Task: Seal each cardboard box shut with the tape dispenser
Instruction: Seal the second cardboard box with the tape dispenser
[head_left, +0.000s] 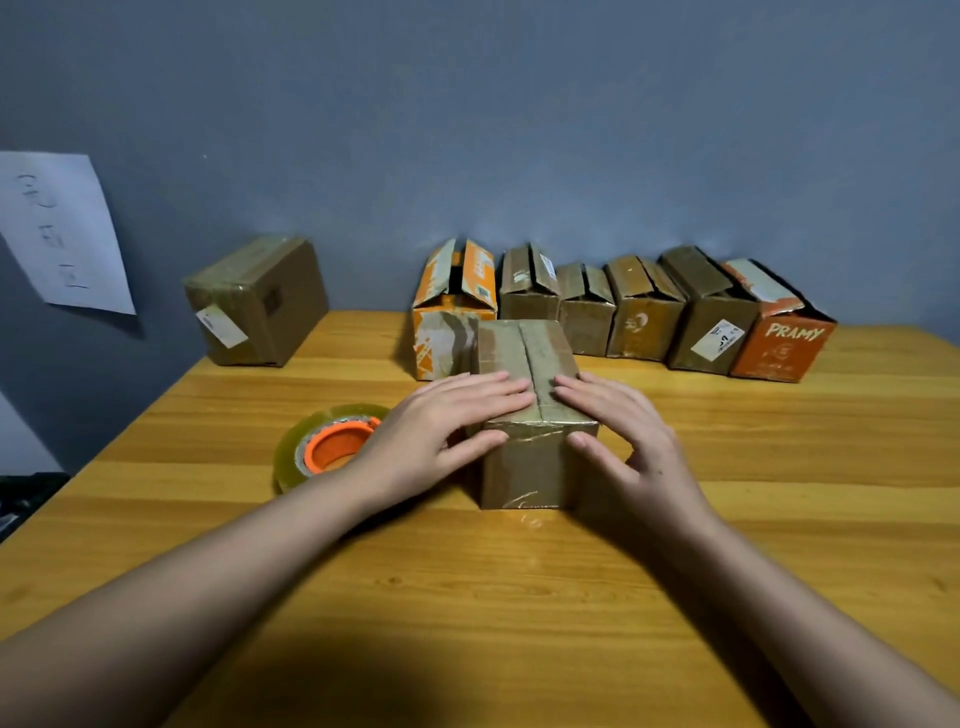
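On the far left of the table a taped box sits near the edge, and the tape roll lies on bare wood just left of the left hand. In the middle, both hands lie flat with straight fingers on the top flaps of the near box, the left hand on the left flap and the right hand on the right, pressing them closed. Behind it, six boxes stand in a row by the wall, flaps up; what is inside is hidden.
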